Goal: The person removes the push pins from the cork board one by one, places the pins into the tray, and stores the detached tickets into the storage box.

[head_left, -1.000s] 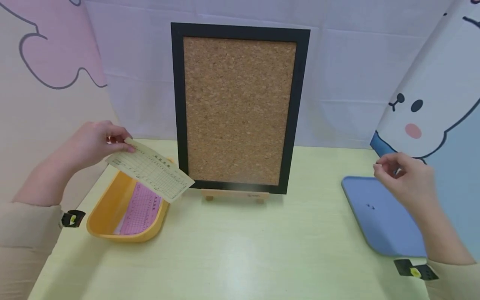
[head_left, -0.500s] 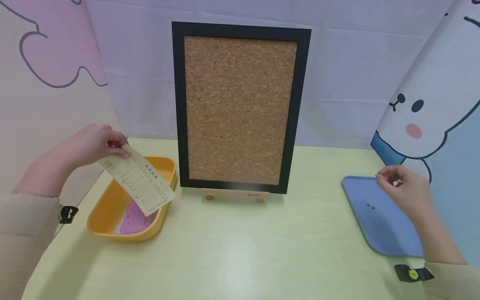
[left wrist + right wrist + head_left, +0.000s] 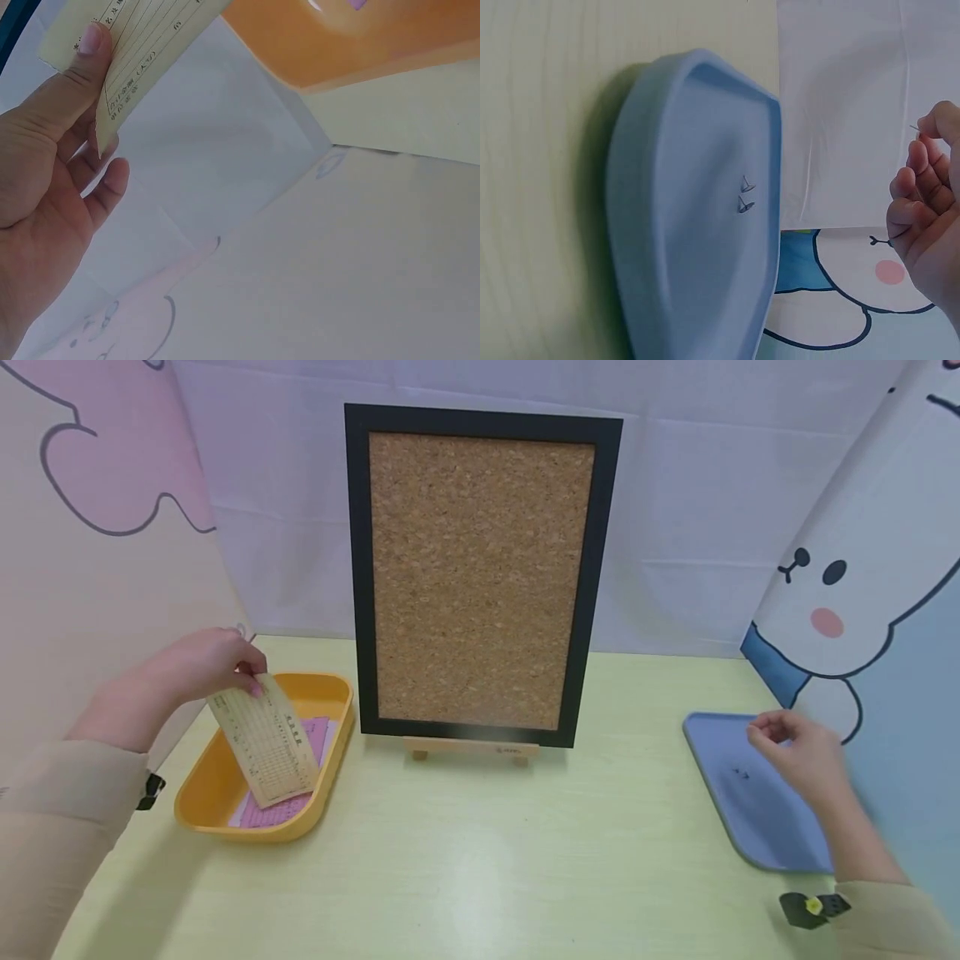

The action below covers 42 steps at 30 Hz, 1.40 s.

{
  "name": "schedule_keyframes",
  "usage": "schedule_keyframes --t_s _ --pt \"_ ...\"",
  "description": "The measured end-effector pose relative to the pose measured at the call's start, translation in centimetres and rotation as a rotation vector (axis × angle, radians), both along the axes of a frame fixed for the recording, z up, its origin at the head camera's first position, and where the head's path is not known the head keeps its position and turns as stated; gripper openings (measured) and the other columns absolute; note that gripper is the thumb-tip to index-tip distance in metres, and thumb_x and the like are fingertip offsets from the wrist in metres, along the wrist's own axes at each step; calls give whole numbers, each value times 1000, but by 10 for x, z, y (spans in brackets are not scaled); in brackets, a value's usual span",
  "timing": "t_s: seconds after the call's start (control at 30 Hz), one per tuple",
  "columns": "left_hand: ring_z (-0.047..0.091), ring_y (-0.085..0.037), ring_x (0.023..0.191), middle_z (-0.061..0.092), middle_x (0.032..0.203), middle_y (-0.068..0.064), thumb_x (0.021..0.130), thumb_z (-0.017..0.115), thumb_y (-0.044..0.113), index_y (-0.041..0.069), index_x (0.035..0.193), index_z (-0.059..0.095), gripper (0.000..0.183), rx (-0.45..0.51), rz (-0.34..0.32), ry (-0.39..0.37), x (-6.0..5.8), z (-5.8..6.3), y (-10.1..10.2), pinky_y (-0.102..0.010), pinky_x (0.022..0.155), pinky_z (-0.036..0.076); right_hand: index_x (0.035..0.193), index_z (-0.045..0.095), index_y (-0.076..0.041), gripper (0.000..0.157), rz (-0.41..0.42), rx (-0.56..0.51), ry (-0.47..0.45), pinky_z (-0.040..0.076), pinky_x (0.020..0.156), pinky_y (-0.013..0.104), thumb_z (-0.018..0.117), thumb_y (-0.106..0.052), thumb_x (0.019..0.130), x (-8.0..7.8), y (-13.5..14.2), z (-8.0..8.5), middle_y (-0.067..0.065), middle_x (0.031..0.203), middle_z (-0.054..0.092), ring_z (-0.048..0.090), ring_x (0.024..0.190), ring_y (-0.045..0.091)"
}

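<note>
My left hand point(image 3: 213, 664) pinches a pale yellow printed form point(image 3: 268, 739) by its upper edge, thumb on the printed face in the left wrist view. The slip hangs tilted over a yellow-orange basket point(image 3: 191, 802), where pink printed slips point(image 3: 318, 731) lie partly hidden behind it. Over the blue tray point(image 3: 765, 827) my right hand point(image 3: 802, 752) pinches a thumbtack point(image 3: 915, 128); its thin metal point pokes out beyond the fingertips in the right wrist view, its head hidden by them. Two more thumbtacks point(image 3: 746, 204) lie on the tray, points up.
A cork board point(image 3: 480, 581) in a black frame stands upright at the table's middle back, on a small wooden easel point(image 3: 468, 747). Behind it hangs a pale cloth point(image 3: 697, 493), with cartoon-printed panels on both sides.
My left hand has moved down and slightly right, bringing the yellow form from beside the board to low over the basket, now steeper. My right hand has sunk a little, still pinching.
</note>
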<state>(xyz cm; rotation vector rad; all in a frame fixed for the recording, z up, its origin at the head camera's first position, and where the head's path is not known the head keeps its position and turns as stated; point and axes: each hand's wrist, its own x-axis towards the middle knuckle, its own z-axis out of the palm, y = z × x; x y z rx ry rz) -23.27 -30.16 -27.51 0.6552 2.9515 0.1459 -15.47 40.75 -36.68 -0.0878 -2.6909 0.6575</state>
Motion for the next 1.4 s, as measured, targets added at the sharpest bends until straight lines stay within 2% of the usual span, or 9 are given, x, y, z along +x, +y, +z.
schedule_keyframes --t_s 0.13,0.33,0.6,0.7,0.9,1.1,1.23,1.4 --pt "49 -18 72 61 74 2 73 80 11 11 80 70 12 -8 -5 -31 -4 -6 1 -30 63 46 95 64 -2 20 -5 -27 -20 36 49 18 65 -20 87 -2 5 -8 1 74 59 41 64 -4" --pt "51 -16 68 62 74 2 72 80 13 11 79 70 13 -22 -28 -35 -10 -16 -1 -32 65 46 96 63 -1 24 2 -61 -59 37 52 17 63 -23 88 -5 14 -20 -12 72 55 41 66 -7" --pt "51 -16 67 60 72 3 73 80 12 12 75 67 13 2 -13 -60 -15 -35 -4 -30 63 45 94 63 -1 25 12 -31 -136 38 54 18 63 -25 89 -12 20 -31 7 81 61 41 65 -6" --pt "51 -15 68 62 73 3 73 80 13 11 78 68 13 25 -24 -65 -16 -43 -3 -31 64 47 93 63 -1 24 29 -26 -164 37 54 18 63 -25 89 -14 23 -36 7 81 60 41 64 -5" --pt "49 -14 66 60 69 5 71 81 14 12 74 66 15 26 -85 -7 -18 -60 -3 -32 65 45 90 63 0 22 52 -6 -177 38 54 20 63 -22 88 -18 27 -43 7 79 61 42 63 -2" --pt "47 -12 64 60 68 7 72 80 16 14 73 66 15 45 -116 6 -21 -73 -3 -31 64 44 90 63 3 25 64 13 -213 39 54 22 63 -22 88 -25 31 -50 9 78 62 44 62 1" --pt "48 -12 65 60 70 7 72 80 15 14 75 67 13 61 -109 -2 -25 -78 -2 -31 65 45 92 63 4 26 79 3 -254 40 53 23 62 -21 89 -28 35 -54 8 78 62 46 61 3" --pt "52 -15 71 64 79 2 75 78 10 8 86 69 14 100 -62 -70 -27 -82 0 -36 70 50 94 62 6 25 113 1 -292 41 53 23 62 -19 89 -32 37 -57 7 77 61 47 60 4"
